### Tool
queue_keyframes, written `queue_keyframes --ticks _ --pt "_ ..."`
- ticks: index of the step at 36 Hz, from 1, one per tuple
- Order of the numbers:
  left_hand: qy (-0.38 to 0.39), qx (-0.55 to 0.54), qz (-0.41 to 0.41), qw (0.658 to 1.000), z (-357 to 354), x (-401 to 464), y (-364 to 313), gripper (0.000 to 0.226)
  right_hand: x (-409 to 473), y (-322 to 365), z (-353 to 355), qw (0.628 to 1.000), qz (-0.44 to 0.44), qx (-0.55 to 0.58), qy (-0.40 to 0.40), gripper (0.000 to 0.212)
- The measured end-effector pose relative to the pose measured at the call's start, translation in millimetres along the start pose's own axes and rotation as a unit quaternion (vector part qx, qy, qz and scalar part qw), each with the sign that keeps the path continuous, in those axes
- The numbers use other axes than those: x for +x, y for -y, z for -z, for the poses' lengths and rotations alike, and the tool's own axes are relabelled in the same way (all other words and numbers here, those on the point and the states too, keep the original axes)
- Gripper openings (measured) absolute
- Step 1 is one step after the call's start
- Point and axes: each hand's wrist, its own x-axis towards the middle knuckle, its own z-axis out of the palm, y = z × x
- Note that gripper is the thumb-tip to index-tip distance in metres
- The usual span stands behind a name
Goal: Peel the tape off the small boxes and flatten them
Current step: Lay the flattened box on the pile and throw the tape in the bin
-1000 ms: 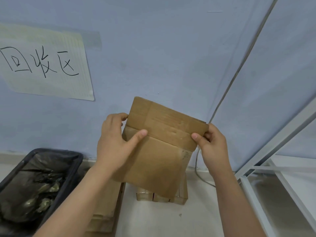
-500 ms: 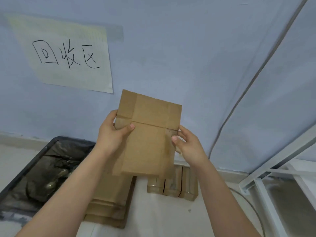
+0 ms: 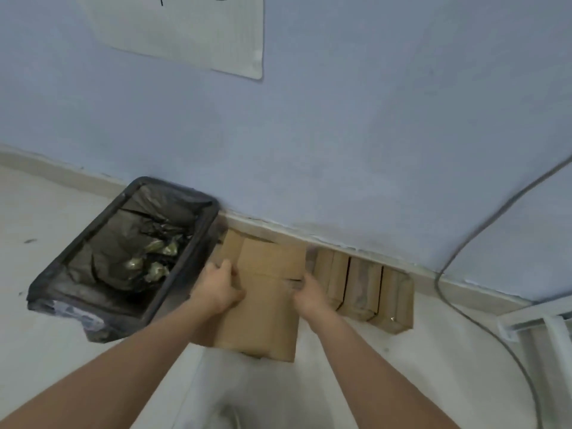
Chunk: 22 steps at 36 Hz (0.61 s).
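Observation:
A flattened brown cardboard box (image 3: 263,308) lies low over a stack of flattened boxes (image 3: 230,246) by the wall. My left hand (image 3: 218,286) grips its left edge, thumb on top. My right hand (image 3: 309,294) holds its right edge near the fold. To the right, three small taped boxes (image 3: 362,289) stand in a row against the skirting.
A black bin (image 3: 198,243) lined with a dark bag holds crumpled tape at the left. A grey cable (image 3: 458,258) hangs down the blue wall at the right. A white metal frame (image 3: 532,320) stands at the far right. A paper sign (image 3: 198,32) is stuck on the wall.
Both hands have carried the flattened box down from chest height to the stack on the floor. The view has tilted downward.

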Motion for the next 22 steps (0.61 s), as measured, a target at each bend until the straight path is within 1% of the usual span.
queue_keyframes --ticks 2,4,8,10,13,15,17,18,20,21,22 --pt "0.02 0.027 0.002 0.999 -14.0 10.4 9.1 0.053 10.3 -20.0 -18.6 1.0 -0.011 0.013 0.016 0.04" --pt "0.023 0.051 -0.003 0.998 -24.3 22.7 16.8 0.054 20.8 -35.0 -33.7 0.999 -0.02 0.032 0.019 0.045" --pt "0.01 0.051 -0.012 0.999 -33.6 54.6 27.3 0.058 48.6 -46.2 -51.4 0.998 -0.02 0.064 0.01 0.047" --pt "0.003 0.045 -0.006 0.999 -32.6 72.5 31.0 0.056 65.0 -44.3 -57.0 0.997 -0.021 0.071 0.008 0.05" --pt "-0.02 0.063 0.003 0.998 -28.2 98.6 32.3 0.05 93.0 -41.2 -64.3 0.996 -0.029 0.075 0.026 0.053" --pt "-0.016 0.093 0.01 0.996 -27.1 113.6 34.0 0.053 107.1 -36.8 -68.1 0.999 -0.022 0.023 0.044 0.05" --pt "0.0 0.135 0.015 0.991 -30.7 123.2 38.0 0.061 115.7 -32.1 -71.0 0.996 0.002 -0.077 0.052 0.046" --pt "0.003 0.161 0.012 0.987 -35.1 125.9 40.4 0.063 116.9 -29.7 -72.0 0.989 0.011 -0.141 0.052 0.047" --pt "-0.011 0.207 -0.005 0.978 -46.6 124.7 44.3 0.062 114.1 -25.7 -75.5 0.962 0.04 -0.266 0.041 0.055" --pt "-0.024 0.22 -0.019 0.975 -53.6 122.8 45.9 0.058 112.6 -25.4 -78.4 0.947 0.07 -0.31 0.04 0.059" --pt "-0.034 0.228 -0.033 0.973 -60.6 120.7 46.7 0.053 111.0 -25.9 -81.7 0.932 0.101 -0.344 0.056 0.062"
